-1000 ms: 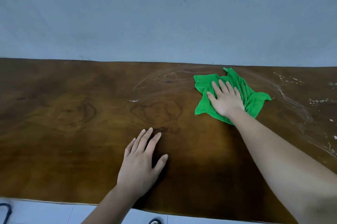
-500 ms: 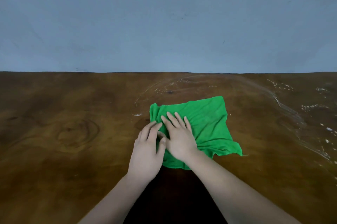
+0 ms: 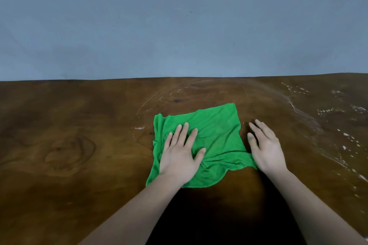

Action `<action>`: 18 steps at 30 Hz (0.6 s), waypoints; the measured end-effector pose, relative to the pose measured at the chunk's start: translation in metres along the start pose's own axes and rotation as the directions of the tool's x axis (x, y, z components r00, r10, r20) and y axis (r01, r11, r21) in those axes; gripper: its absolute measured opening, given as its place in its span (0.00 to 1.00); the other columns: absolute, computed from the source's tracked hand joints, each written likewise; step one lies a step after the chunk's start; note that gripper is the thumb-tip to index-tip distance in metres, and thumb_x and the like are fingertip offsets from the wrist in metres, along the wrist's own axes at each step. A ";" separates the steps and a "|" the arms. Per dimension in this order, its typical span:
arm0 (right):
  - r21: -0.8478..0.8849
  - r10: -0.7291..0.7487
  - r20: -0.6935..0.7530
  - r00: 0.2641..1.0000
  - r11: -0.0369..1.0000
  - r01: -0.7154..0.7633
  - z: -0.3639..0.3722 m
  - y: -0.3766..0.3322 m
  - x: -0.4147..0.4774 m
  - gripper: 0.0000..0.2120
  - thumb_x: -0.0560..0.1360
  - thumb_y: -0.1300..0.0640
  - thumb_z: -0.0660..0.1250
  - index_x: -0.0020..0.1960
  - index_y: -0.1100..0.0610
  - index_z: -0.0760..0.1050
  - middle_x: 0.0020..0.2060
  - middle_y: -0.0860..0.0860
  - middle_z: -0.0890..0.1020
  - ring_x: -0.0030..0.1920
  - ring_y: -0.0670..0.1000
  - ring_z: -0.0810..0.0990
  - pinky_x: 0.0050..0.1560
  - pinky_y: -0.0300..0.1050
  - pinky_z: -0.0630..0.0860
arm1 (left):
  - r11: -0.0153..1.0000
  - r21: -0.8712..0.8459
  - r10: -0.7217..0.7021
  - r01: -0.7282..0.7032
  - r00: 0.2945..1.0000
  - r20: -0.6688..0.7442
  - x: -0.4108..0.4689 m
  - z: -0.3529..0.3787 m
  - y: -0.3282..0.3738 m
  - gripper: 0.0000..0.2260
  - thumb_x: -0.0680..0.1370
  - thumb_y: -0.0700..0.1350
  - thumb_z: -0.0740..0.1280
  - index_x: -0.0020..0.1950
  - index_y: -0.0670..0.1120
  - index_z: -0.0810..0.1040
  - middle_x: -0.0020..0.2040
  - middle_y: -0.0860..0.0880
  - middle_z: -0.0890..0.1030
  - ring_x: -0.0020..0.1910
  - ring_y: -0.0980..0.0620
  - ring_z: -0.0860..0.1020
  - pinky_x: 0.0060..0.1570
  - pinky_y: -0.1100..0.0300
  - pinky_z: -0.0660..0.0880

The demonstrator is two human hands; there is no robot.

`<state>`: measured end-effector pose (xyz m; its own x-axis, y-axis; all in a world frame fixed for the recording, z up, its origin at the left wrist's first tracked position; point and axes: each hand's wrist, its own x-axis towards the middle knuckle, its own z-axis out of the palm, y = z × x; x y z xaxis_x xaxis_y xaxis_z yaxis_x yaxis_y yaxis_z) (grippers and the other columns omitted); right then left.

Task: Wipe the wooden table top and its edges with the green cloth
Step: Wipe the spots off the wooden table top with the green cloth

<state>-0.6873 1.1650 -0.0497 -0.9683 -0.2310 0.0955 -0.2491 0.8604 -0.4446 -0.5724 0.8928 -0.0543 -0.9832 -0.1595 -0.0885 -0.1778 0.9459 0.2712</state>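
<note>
The green cloth (image 3: 217, 131) lies spread and a little wrinkled on the brown wooden table top (image 3: 79, 125), near the middle. My left hand (image 3: 179, 157) rests flat on the cloth's left half, fingers spread and palm down. My right hand (image 3: 266, 149) lies palm down on the wood beside the cloth's right edge, fingers straight. Its heel covers the cloth's near right corner. Neither hand has cloth bunched in its fingers.
Wet streaks and white droplets (image 3: 298, 113) curve across the right part of the table, with fainter arcs behind the cloth. A plain blue-grey wall (image 3: 179, 25) stands right behind the table's far edge. A knot pattern (image 3: 69, 151) marks the wood at the left.
My right hand dragged the cloth from the far right toward me, then slid off it to its right edge. My left hand moved from the bare wood onto the cloth.
</note>
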 end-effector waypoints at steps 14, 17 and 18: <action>-0.133 -0.028 0.074 0.997 0.990 0.038 0.007 0.005 0.002 0.31 0.90 0.36 0.47 0.89 0.48 0.60 0.89 0.48 0.60 0.89 0.50 0.53 0.86 0.49 0.49 | 0.878 -0.006 -0.477 0.479 0.875 -0.082 0.159 -0.038 -0.092 0.39 0.84 0.68 0.46 0.91 0.49 0.48 0.91 0.41 0.44 0.89 0.41 0.42 0.86 0.37 0.45; -0.099 -0.017 0.074 0.997 0.995 0.025 0.007 0.007 0.002 0.33 0.90 0.33 0.45 0.90 0.46 0.57 0.89 0.46 0.58 0.89 0.48 0.51 0.86 0.47 0.48 | 0.889 0.016 -0.455 0.457 0.888 -0.061 0.196 -0.031 -0.040 0.39 0.84 0.67 0.46 0.91 0.47 0.46 0.90 0.39 0.43 0.89 0.38 0.42 0.86 0.37 0.45; -0.090 -0.019 0.069 0.997 0.996 0.025 0.007 0.007 0.001 0.33 0.89 0.32 0.44 0.90 0.45 0.57 0.89 0.46 0.58 0.89 0.48 0.51 0.87 0.48 0.49 | 0.904 0.026 -0.426 0.427 0.903 -0.058 0.207 -0.026 -0.019 0.39 0.84 0.67 0.45 0.91 0.47 0.46 0.90 0.38 0.43 0.89 0.38 0.42 0.86 0.37 0.44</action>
<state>-0.6904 1.1681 -0.0587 -0.9597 -0.2778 0.0419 -0.2739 0.8918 -0.3602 -0.7731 0.8343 -0.0530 -0.8146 -0.5628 -0.1402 -0.5799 0.7940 0.1825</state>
